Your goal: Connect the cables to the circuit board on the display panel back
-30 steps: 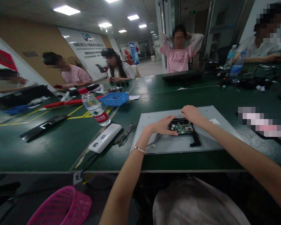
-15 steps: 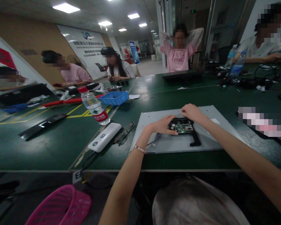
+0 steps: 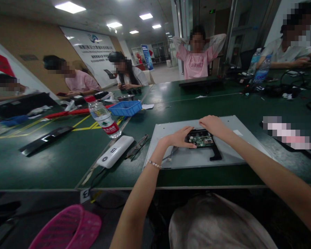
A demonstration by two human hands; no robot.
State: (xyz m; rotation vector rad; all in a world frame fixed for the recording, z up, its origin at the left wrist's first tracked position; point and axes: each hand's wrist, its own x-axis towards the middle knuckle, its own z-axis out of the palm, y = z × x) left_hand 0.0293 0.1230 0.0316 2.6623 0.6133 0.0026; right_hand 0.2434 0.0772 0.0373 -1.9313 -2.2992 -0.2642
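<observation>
A green circuit board [image 3: 202,139] sits in a black plastic frame [image 3: 216,154], which rests on a flat grey metal panel [image 3: 235,152]. My left hand [image 3: 182,137] grips the frame's left side, thumb along the near edge and fingers at the far edge. At the far edge of the frame is my right hand [image 3: 210,123], its fingers curled together and pointing left. Whatever lies between those fingertips is hidden. A thin grey cable [image 3: 170,155] runs out from under my left wrist onto the panel.
Left of the panel lie eyeglasses [image 3: 137,148], a white power bank [image 3: 115,151], a water bottle [image 3: 103,117] and a black plastic strip [image 3: 46,140]. A blue tray [image 3: 125,108] stands farther back. A phone-like object [image 3: 287,135] lies at right. Several people sit around the table.
My right hand has shifted very slightly left along the frame's far edge. The left hand keeps its grip, and the whole view has drifted a little.
</observation>
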